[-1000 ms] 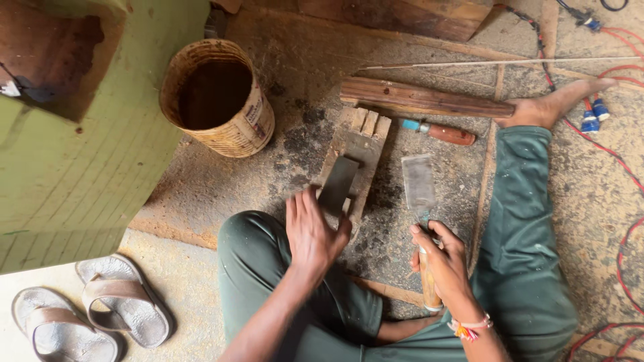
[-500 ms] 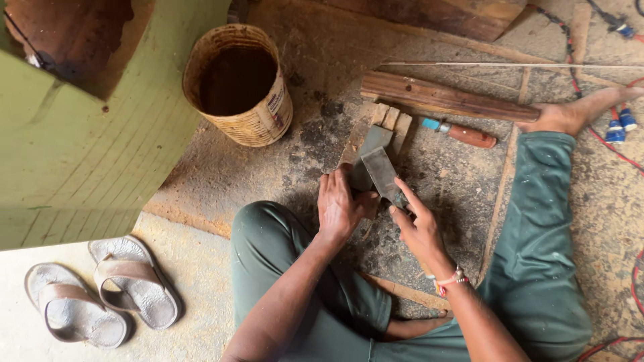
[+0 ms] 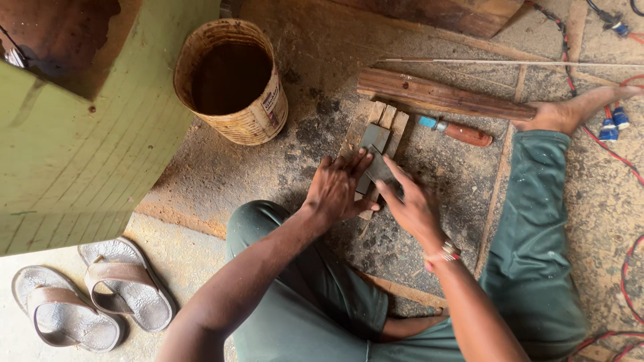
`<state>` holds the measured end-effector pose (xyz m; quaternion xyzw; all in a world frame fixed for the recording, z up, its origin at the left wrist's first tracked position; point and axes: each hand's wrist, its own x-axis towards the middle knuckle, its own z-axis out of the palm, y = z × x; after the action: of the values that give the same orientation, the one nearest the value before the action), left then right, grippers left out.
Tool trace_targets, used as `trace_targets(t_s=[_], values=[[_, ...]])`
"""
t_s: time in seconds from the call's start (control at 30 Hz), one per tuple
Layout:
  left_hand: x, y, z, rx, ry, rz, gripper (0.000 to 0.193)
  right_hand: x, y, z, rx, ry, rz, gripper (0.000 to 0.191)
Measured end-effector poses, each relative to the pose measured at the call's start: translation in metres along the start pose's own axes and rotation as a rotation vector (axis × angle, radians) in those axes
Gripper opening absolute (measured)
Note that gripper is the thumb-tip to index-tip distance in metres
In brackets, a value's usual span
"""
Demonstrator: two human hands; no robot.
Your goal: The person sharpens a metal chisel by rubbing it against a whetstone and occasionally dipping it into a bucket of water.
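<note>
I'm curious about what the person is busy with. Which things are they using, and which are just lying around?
In use: left hand, right hand, flat grey blade, grey stone on its wooden holder.

Lying about: rusty tin, wooden-handled tool, wooden plank, sandals, red cable.

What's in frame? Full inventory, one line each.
flat metal blade: 1, grey, pressed under both hands on the stone
sharpening stone: 1, grey, on slatted wooden holder
wooden holder: 1, pale, floor centre
wooden bar: 1, dark brown, beyond the holder
handled tool: 1, brown handle with blue collar, right of holder
bucket: 1, tan, worn, upper left of centre
sandals: 2, grey-brown, lower left
green panel: 1, left
cables: red, with blue plugs, right edge
left hand: on the blade
right hand: on the blade
</note>
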<state>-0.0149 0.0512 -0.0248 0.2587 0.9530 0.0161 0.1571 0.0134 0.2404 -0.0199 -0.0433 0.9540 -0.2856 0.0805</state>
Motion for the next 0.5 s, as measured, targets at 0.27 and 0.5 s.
trace_targets(t_s=[0.27,0.5], values=[[-0.057,0.018,0.007,-0.089,0.023,0.071,0.105,-0.030,0.009,0.019,0.035,-0.071,-0.230,0.057],[0.049,-0.007,-0.030,-0.265,-0.033,-0.107,0.104,0.069,0.036,-0.001,-0.085,-0.115,-0.146,0.053]])
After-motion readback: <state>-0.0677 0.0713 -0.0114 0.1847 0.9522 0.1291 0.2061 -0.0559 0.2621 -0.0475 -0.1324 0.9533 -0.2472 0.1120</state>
